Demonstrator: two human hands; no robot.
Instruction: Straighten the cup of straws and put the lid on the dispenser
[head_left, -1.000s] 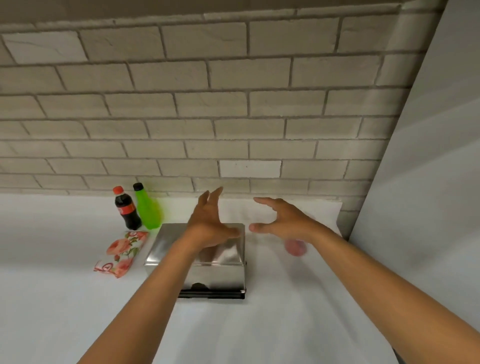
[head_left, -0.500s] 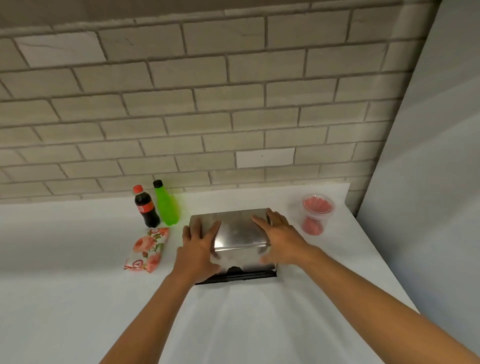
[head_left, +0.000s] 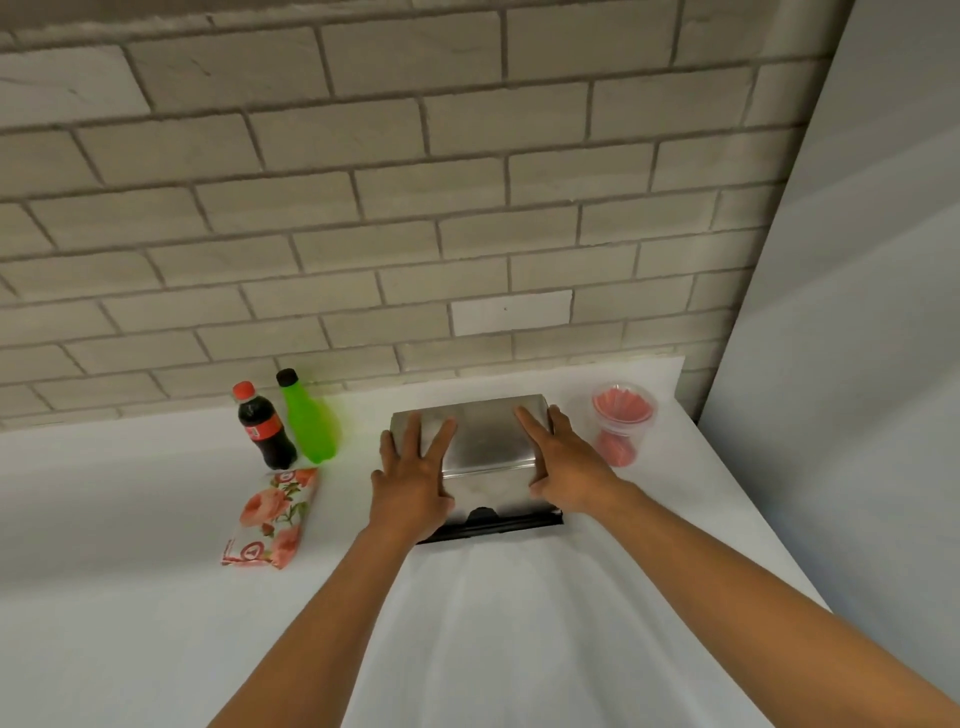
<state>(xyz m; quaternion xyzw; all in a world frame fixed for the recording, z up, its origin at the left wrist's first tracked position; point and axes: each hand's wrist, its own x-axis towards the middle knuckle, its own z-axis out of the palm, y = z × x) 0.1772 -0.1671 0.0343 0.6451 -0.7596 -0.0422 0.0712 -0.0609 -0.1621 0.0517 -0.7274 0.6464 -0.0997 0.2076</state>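
White counter (head_left: 156, 597), dispenser (head_left: 485, 447) lengthwise across.

A white counter (head_left: 130, 597) carries the dispenser (head_left: 488, 462), straw cup (head_left: 622, 423), two bottles (head_left: 265, 426) and floral packet (head_left: 270, 517).

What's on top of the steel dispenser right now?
Both hands lie flat on the dispenser's steel lid: left hand, right hand. Its contents are hidden beneath the lid.
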